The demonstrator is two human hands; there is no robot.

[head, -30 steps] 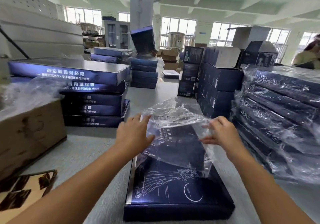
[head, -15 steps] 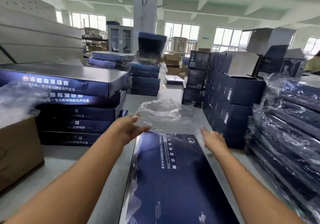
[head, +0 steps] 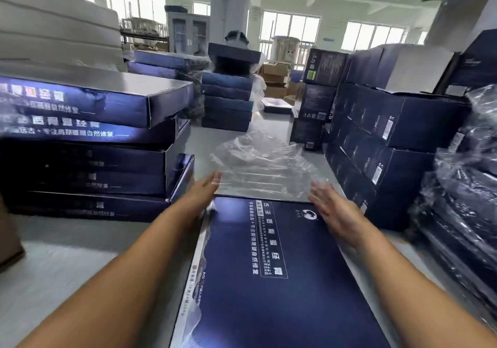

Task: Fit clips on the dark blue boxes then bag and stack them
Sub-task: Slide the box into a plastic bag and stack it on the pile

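Note:
A flat dark blue box [head: 269, 280] with white print lies lengthwise on the grey table [head: 67, 267] right in front of me. A clear plastic bag [head: 263, 165] lies crumpled past its far end, and some film shows along the box's left edge. My left hand [head: 204, 189] is at the far left corner, fingers straight and touching the bag's edge. My right hand [head: 330, 213] is over the far right corner with fingers spread, motion-blurred, holding nothing that I can see. No clip is visible.
A stack of bare dark blue boxes [head: 88, 143] stands close on the left. Bagged boxes [head: 462, 213] are piled at the right, with dark blue cartons [head: 390, 132] behind them. Another stack [head: 227, 103] stands farther back. A brown carton [head: 8, 234] sits at the left edge.
The bag, which lay over the box's far half, now lies crumpled beyond its far end. Both hands have reached forward to the far corners and their fingers have straightened. My view has moved closer.

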